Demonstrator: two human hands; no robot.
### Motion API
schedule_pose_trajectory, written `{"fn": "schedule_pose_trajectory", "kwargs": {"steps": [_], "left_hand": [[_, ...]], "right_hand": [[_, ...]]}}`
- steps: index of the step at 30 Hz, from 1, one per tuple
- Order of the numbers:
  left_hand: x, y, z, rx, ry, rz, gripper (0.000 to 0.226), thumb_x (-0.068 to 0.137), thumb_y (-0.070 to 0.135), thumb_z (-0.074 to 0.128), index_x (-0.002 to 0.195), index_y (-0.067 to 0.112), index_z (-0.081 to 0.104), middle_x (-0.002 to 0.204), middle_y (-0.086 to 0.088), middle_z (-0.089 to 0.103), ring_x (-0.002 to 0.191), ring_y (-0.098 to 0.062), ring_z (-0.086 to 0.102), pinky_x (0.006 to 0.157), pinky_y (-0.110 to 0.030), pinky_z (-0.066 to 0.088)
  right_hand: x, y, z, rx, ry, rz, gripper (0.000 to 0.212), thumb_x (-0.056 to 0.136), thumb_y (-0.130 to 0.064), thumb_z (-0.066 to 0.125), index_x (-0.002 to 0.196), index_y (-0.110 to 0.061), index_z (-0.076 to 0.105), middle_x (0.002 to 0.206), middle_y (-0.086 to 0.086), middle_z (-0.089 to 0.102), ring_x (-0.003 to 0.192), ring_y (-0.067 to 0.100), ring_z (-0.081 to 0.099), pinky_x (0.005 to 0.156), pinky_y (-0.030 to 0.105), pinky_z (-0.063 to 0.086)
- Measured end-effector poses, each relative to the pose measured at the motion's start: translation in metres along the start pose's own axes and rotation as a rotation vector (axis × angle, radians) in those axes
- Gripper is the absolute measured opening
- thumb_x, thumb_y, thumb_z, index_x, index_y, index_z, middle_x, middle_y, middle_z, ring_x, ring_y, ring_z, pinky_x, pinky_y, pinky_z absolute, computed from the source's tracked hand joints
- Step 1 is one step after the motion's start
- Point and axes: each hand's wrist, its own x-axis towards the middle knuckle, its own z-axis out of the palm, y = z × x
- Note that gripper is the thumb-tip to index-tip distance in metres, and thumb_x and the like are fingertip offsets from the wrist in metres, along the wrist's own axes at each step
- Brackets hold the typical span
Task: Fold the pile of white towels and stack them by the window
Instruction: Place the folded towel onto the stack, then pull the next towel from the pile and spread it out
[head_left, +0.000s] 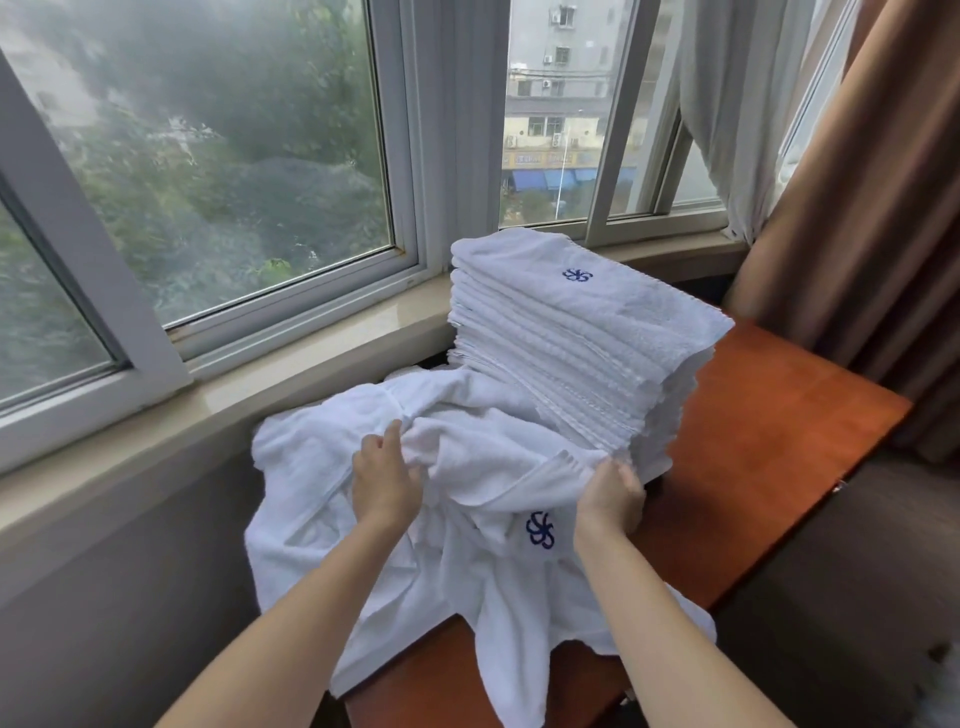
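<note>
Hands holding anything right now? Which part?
Both grip the same loose white towel: left hand bunches a fold near its middle, right hand pinches its ribbed hem edge beside the folded stack.

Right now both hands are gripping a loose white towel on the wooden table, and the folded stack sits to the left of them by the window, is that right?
Not quite. In the head view the folded stack sits to the right of the hands, not the left. The rest holds: the left hand and right hand both grip the loose white towel on the wooden table, by the window.
</note>
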Motion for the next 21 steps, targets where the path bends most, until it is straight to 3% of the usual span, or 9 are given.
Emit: {"fn": "schedule_pose_trajectory", "kwargs": {"steps": [2, 4, 6, 9, 13, 16, 18, 21], "left_hand": [[0.010, 0.000, -0.003, 0.030, 0.001, -0.071, 0.067, 0.092, 0.022, 0.057, 0.150, 0.020, 0.025, 0.141, -0.011, 0.034, 0.128, -0.033, 0.032, 0.098, -0.040, 0.039], [0.021, -0.001, -0.004, 0.092, -0.012, -0.119, 0.064, 0.094, 0.025, 0.054, 0.150, 0.019, 0.024, 0.143, -0.010, 0.034, 0.129, -0.032, 0.031, 0.098, -0.040, 0.039], [0.031, -0.002, -0.004, 0.144, -0.030, -0.157, 0.056, 0.096, 0.028, 0.050, 0.147, 0.019, 0.029, 0.141, -0.010, 0.039, 0.128, -0.032, 0.034, 0.097, -0.042, 0.038], [0.045, -0.002, -0.004, 0.263, -0.062, -0.163, 0.041, 0.098, 0.036, 0.047, 0.136, 0.022, 0.043, 0.134, -0.008, 0.049, 0.124, -0.031, 0.039, 0.095, -0.041, 0.037], [0.062, -0.006, -0.005, 0.263, -0.095, -0.166, 0.031, 0.097, 0.037, 0.048, 0.124, 0.023, 0.055, 0.126, -0.006, 0.055, 0.122, -0.029, 0.043, 0.094, -0.040, 0.038], [0.073, -0.006, -0.012, 0.088, -0.035, -0.200, 0.031, 0.098, 0.029, 0.041, 0.109, 0.007, 0.059, 0.118, -0.015, 0.058, 0.112, -0.035, 0.051, 0.090, -0.043, 0.045], [0.076, -0.006, -0.022, -0.129, 0.042, -0.219, 0.031, 0.099, 0.024, 0.039, 0.099, -0.002, 0.057, 0.109, -0.022, 0.059, 0.102, -0.039, 0.055, 0.084, -0.044, 0.047], [0.073, -0.004, -0.040, -0.477, 0.119, -0.244, 0.023, 0.099, 0.019, 0.039, 0.078, 0.012, 0.044, 0.081, -0.004, 0.051, 0.081, -0.025, 0.048, 0.075, -0.037, 0.040]], "right_hand": [[0.007, 0.012, 0.001, -0.425, -0.021, 0.029, 0.040, 0.087, -0.020, 0.049, 0.126, -0.024, 0.058, 0.132, 0.008, 0.051, 0.124, 0.030, 0.037, 0.100, 0.039, 0.036], [0.011, 0.012, 0.005, -0.584, -0.054, -0.103, 0.050, 0.087, -0.023, 0.051, 0.137, -0.026, 0.050, 0.145, 0.003, 0.041, 0.134, 0.028, 0.028, 0.109, 0.041, 0.028], [0.014, 0.005, 0.014, -0.584, -0.154, -0.255, 0.045, 0.085, -0.027, 0.050, 0.128, -0.022, 0.058, 0.138, 0.000, 0.050, 0.132, 0.026, 0.038, 0.108, 0.040, 0.032], [0.012, -0.004, 0.034, -0.506, -0.426, -0.311, 0.030, 0.091, -0.021, 0.050, 0.117, -0.016, 0.066, 0.120, -0.002, 0.064, 0.116, 0.020, 0.056, 0.097, 0.032, 0.043], [0.013, -0.007, 0.060, -0.585, -0.591, -0.387, 0.026, 0.094, -0.015, 0.054, 0.115, -0.011, 0.067, 0.116, 0.001, 0.067, 0.112, 0.016, 0.059, 0.087, 0.022, 0.041], [0.013, -0.007, 0.078, -0.641, -0.649, -0.400, 0.024, 0.092, -0.015, 0.056, 0.113, -0.011, 0.066, 0.114, 0.002, 0.067, 0.108, 0.016, 0.060, 0.081, 0.020, 0.039], [0.014, -0.007, 0.090, -0.681, -0.660, -0.446, 0.025, 0.090, -0.014, 0.057, 0.115, -0.012, 0.065, 0.118, 0.003, 0.064, 0.112, 0.019, 0.058, 0.088, 0.023, 0.040], [0.011, -0.009, 0.109, -0.760, -0.683, -0.571, 0.036, 0.088, -0.013, 0.059, 0.124, -0.013, 0.058, 0.127, 0.003, 0.055, 0.120, 0.020, 0.050, 0.099, 0.026, 0.035]]}}
